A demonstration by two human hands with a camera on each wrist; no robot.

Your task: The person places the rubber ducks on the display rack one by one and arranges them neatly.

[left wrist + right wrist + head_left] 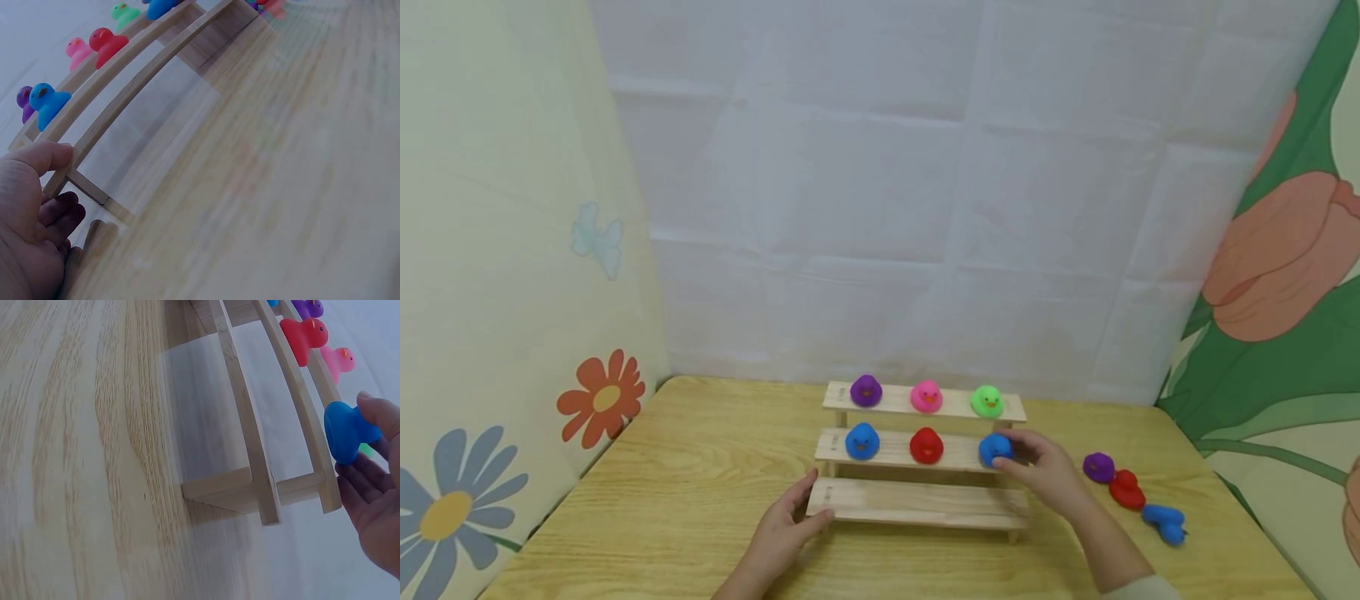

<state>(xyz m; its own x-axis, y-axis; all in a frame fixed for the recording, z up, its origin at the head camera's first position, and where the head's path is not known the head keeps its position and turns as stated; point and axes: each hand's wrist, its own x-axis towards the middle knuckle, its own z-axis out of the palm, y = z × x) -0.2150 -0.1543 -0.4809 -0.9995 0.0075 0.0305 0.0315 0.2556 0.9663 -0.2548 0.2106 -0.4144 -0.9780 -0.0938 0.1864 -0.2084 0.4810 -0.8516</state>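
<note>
A three-step wooden stand [925,500] stands on the table. My left hand [778,529] holds the left end of its lowest step, thumb at the front edge; the left wrist view shows the thumb [53,156] against the board's end. At the right end of the middle step, my right hand [1048,475] pinches a blue rubber duck [995,450] between thumb and fingers. In the right wrist view that blue duck [342,432] has its base facing the camera, right by the step. A red duck [927,446] and another blue duck [862,442] sit on the same step.
Purple [866,391], pink [927,397] and green [987,402] ducks line the top step. Right of the stand, on the table, lie a purple duck [1099,467], a red duck [1127,490] and a tipped blue duck [1167,523]. A white cloth [880,208] hangs behind.
</note>
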